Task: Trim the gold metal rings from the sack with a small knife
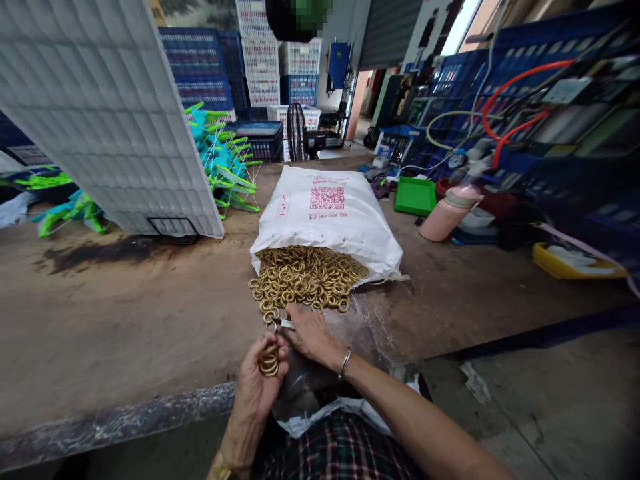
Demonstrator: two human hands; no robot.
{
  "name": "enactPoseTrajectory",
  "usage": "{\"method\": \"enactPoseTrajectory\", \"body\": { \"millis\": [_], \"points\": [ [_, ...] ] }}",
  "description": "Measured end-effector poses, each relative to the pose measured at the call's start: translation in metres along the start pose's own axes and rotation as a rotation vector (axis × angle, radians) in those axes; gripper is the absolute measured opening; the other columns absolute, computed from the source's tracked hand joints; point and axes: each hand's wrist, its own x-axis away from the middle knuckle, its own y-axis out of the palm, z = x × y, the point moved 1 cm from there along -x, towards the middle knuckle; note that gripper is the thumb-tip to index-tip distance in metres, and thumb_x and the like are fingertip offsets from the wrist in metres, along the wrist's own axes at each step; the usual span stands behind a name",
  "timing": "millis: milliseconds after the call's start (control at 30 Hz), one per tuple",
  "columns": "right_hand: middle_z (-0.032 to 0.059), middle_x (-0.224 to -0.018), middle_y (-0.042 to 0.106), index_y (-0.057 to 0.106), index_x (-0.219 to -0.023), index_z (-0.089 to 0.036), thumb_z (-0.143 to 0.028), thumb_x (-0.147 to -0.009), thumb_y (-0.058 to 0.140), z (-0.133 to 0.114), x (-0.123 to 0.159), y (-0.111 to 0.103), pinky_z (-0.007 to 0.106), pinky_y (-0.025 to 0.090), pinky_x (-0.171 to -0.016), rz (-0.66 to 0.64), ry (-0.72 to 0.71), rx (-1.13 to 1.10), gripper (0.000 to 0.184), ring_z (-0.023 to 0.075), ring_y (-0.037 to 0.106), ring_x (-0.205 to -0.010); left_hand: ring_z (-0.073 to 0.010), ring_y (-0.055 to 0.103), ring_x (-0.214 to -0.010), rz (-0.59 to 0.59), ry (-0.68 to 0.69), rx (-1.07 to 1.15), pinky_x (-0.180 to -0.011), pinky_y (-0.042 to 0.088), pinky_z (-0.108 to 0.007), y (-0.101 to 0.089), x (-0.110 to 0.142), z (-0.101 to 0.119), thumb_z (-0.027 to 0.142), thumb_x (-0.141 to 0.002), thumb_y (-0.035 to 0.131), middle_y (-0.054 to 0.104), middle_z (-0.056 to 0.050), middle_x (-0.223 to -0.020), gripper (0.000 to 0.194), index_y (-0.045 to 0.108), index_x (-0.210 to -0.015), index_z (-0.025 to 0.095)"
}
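Note:
Several gold-coloured rings rest in my left hand, whose fingers curl round them near the table's front edge. My right hand, with a metal bangle at the wrist, is closed on a small, slim white-and-dark piece that I cannot identify. Its tip lies by a loose ring just beyond my left hand. A heap of the same rings spills from the mouth of a white woven sack printed in red, which lies flat ahead of my hands.
A white ribbed panel stands at the left, with green and turquoise plastic pieces behind it. To the right are a pink bottle, a green tray and a yellow tray. Stacked crates and a fan stand beyond.

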Motion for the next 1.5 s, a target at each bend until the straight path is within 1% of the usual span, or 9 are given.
{"method": "enactPoseTrajectory", "body": {
  "millis": [200,367,500,767,967,1067,1233,1333,1500],
  "points": [
    [0.002,-0.08,0.061,0.048,-0.098,-0.019,-0.019,-0.082,0.044,0.009,0.011,-0.007,0.024,0.031,-0.061,0.072,0.002,-0.24,0.016,0.0142,0.054,-0.07,-0.0099,0.057,-0.055,0.072,0.022,-0.042,-0.039,0.04,-0.015,0.0,-0.006,-0.004,0.019,-0.064,0.069,0.06,0.0,-0.064,0.016,0.055,-0.069,0.013],
    [0.0005,-0.077,0.056,0.049,-0.091,-0.02,-0.02,-0.083,0.045,0.006,0.03,-0.02,0.022,0.033,-0.062,0.124,-0.074,-0.463,0.01,0.0128,0.05,-0.068,-0.0041,0.043,-0.04,0.027,0.076,-0.289,-0.033,0.027,-0.012,0.006,-0.004,-0.013,0.041,-0.063,0.071,0.051,0.007,-0.054,0.034,0.054,-0.08,0.017],
    [-0.0018,-0.072,0.052,0.049,-0.086,-0.019,-0.021,-0.082,0.045,0.006,0.035,-0.02,0.022,0.033,-0.061,0.13,-0.077,-0.605,0.006,0.0115,0.046,-0.065,-0.0027,0.035,-0.036,0.008,0.079,-0.471,-0.033,0.021,-0.013,0.006,-0.007,-0.02,0.049,-0.058,0.071,0.046,0.008,-0.05,0.041,0.051,-0.075,0.017],
    [-0.0061,-0.058,0.039,0.041,-0.061,-0.018,-0.026,-0.081,0.043,0.008,0.028,-0.015,0.021,0.026,-0.051,0.097,0.079,-0.775,0.022,0.0082,0.034,-0.056,-0.0039,0.029,-0.038,0.047,0.323,-0.892,-0.036,0.02,-0.017,0.007,-0.005,-0.02,0.05,-0.07,0.059,0.037,0.009,-0.046,0.034,0.057,-0.071,0.016],
    [-0.0067,-0.055,0.037,0.042,-0.059,-0.018,-0.025,-0.078,0.043,0.01,0.029,-0.015,0.02,0.024,-0.048,0.078,0.109,-0.814,0.021,0.0074,0.033,-0.052,-0.0035,0.032,-0.036,-0.073,0.074,-0.693,-0.034,0.019,-0.015,0.01,-0.004,-0.026,0.053,-0.068,0.06,0.044,0.008,-0.052,0.037,0.048,-0.074,0.019],
    [-0.005,-0.056,0.044,0.045,-0.061,-0.017,-0.025,-0.08,0.039,0.011,0.029,-0.016,0.02,0.028,-0.05,0.04,0.118,-0.874,0.021,0.008,0.039,-0.053,-0.0024,0.033,-0.036,-0.097,0.048,-0.625,-0.034,0.018,-0.014,0.014,-0.003,-0.026,0.052,-0.066,0.063,0.045,0.008,-0.053,0.038,0.047,-0.072,0.018],
    [-0.0022,-0.058,0.047,0.048,-0.064,-0.018,-0.02,-0.08,0.039,0.017,0.035,-0.017,0.022,0.027,-0.053,0.124,0.1,-0.553,0.019,0.01,0.04,-0.054,-0.0025,0.034,-0.036,-0.052,0.07,-0.603,-0.034,0.02,-0.013,0.018,0.0,-0.024,0.053,-0.064,0.064,0.046,0.008,-0.053,0.04,0.045,-0.072,0.018],
    [-0.0013,-0.06,0.05,0.052,-0.071,-0.018,-0.015,-0.078,0.04,0.018,0.041,-0.013,0.023,0.024,-0.053,0.075,-0.026,-0.347,0.014,0.0106,0.039,-0.054,-0.0026,0.034,-0.037,-0.059,0.115,-0.625,-0.034,0.021,-0.013,0.016,-0.001,-0.024,0.052,-0.067,0.062,0.046,0.008,-0.053,0.038,0.046,-0.072,0.018],
    [0.0002,-0.064,0.055,0.056,-0.079,-0.019,-0.014,-0.076,0.043,0.017,0.044,-0.008,0.024,0.023,-0.054,0.044,-0.051,-0.225,0.014,0.0118,0.042,-0.056,-0.003,0.034,-0.038,-0.059,0.168,-0.677,-0.035,0.022,-0.014,0.011,-0.004,-0.026,0.051,-0.072,0.058,0.045,0.007,-0.053,0.035,0.046,-0.07,0.018]
  ]
}}
